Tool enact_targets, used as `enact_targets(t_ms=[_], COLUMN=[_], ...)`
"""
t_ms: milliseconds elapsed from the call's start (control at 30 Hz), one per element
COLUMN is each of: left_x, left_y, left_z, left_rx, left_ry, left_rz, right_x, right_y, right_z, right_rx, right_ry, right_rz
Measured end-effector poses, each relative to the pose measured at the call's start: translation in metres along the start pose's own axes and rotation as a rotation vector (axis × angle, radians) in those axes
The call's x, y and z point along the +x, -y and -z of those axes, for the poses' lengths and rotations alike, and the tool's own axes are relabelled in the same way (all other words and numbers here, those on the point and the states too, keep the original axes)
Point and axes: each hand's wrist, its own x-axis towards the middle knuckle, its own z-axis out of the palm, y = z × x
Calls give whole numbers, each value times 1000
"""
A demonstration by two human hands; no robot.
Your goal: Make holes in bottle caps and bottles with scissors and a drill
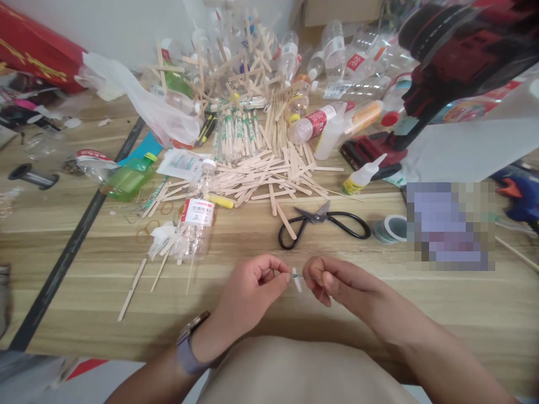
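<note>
Near the table's front edge, my left hand [264,286] has thumb and forefinger pinched at one side of a small whitish strip [297,280]. A thin dark piece runs from the strip to my right hand [330,279], whose fingers are closed around its far end. The strip hangs between the two hands, and its ends are blurred. Just beyond them lie black-handled scissors [322,217] with their blades slightly apart. A spool [391,229] stands to the right of the scissors.
Loose wooden sticks [269,177] are heaped mid-table. A labelled bottle [197,219] stands at left, near a green bottle [132,177]. A glue bottle [362,175] and a red-black power tool [438,73] are at right. Many plastic bottles fill the back.
</note>
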Motion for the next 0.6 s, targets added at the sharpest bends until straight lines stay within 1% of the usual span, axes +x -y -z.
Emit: enact_targets(t_ms=[67,100,167,233,300,367,433,500,600], left_x=[-2,-3,-4,-6,-7,-10,-13,-15,-17], left_y=[-1,-1,-2,-3,-3,-3,-3,-3,-3], left_z=[1,2,2,1,0,0,0,-1,-1], left_rx=[-24,-32,-42,-58,-76,-86,-67,-17,88], left_ry=[3,5,14,29,39,51,59,46,4], left_rz=[9,9,7,9,11,3,-20,-48,-108], right_x=[-3,-4,-6,-6,-4,-2,0,0,-3], right_y=[-5,-7,-10,-10,-10,-9,-8,-6,0], right_z=[3,4,3,-1,-8,-14,-18,-19,-16], right_rx=[198,246,263,300,439,618,707,644,339], right_ry=[35,39,35,6,0,26,30,6,-20], right_rz=[-7,-2,20,43,58,71,70,55,66])
